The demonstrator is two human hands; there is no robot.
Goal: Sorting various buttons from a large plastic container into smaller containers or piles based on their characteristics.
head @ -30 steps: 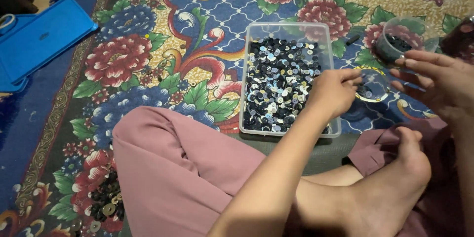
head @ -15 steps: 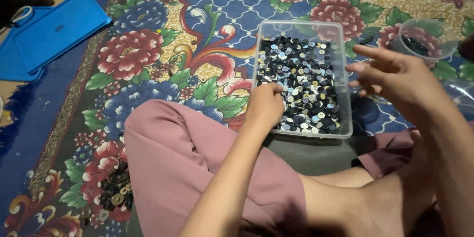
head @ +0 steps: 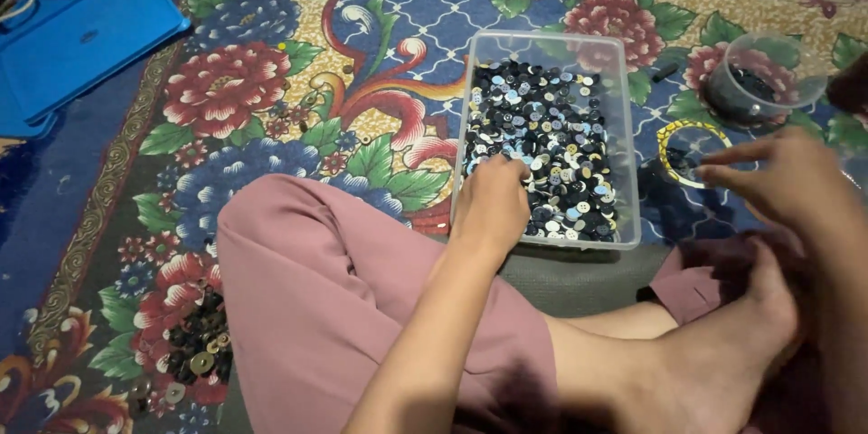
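A clear rectangular plastic box (head: 624, 140) full of small dark, blue and white buttons (head: 561, 140) lies on the floral carpet in front of my crossed legs. My left hand (head: 493, 203) rests knuckles up at the box's near left corner. Its fingers curl down into the buttons and the fingertips are hidden. My right hand (head: 782, 185) hovers to the right of the box with its fingers stretched out to the left and apart. It is just beside a yellow-rimmed ring (head: 692, 154) on the carpet.
A round clear tub (head: 764, 81) with dark buttons stands at the far right. A blue plastic lid (head: 72, 45) lies at the far left. A loose heap of buttons (head: 194, 353) sits on the carpet by my left knee. My bare foot (head: 723, 353) lies at the lower right.
My left hand came away from my right hand and moved left across the box to its near left corner. My right hand dropped lower, toward the yellow ring.
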